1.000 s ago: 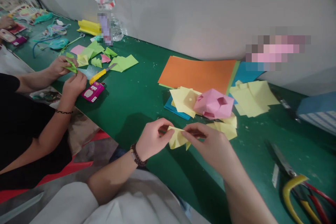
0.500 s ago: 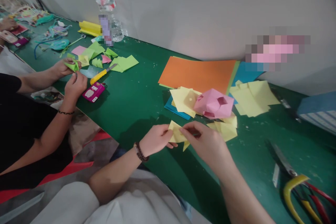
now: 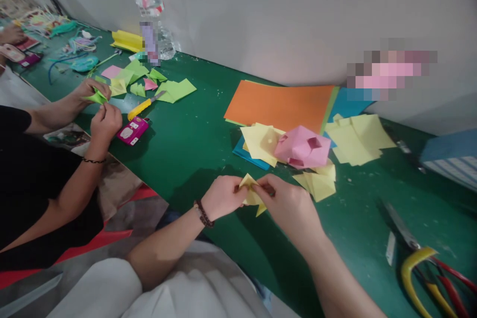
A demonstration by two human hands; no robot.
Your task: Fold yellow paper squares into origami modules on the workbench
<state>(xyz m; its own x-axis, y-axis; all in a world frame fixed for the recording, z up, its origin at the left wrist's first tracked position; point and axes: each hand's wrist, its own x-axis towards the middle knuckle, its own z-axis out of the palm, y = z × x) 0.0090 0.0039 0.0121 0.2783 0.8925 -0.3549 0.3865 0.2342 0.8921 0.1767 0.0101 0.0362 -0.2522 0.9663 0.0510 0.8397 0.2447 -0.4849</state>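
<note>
Both of my hands pinch a small piece of folded yellow paper (image 3: 250, 197) just above the green table's front part. My left hand (image 3: 225, 196) grips its left side with the thumb on top. On the right side, my right hand (image 3: 290, 203) pinches it between thumb and index finger; one pointed corner sticks out below. Behind my hands lies a faceted pink paper ball (image 3: 302, 147) with openings in it. It rests beside yellow paper sheets (image 3: 261, 142), and more folded yellow pieces (image 3: 316, 183) lie in front of it.
Orange paper (image 3: 281, 103) lies near the wall, with yellow sheets (image 3: 361, 136) to its right. Scissors with yellow handles (image 3: 413, 263) lie at the right front. At left, a co-worker's hands (image 3: 106, 121) fold green paper by a yellow cutter (image 3: 140, 108). A plastic bottle (image 3: 167, 42) stands behind.
The yellow paper has gone from a flatter shape to one bent up into a peak between my fingers. My hands have drawn slightly closer together. The co-worker's green paper has shifted a little left.
</note>
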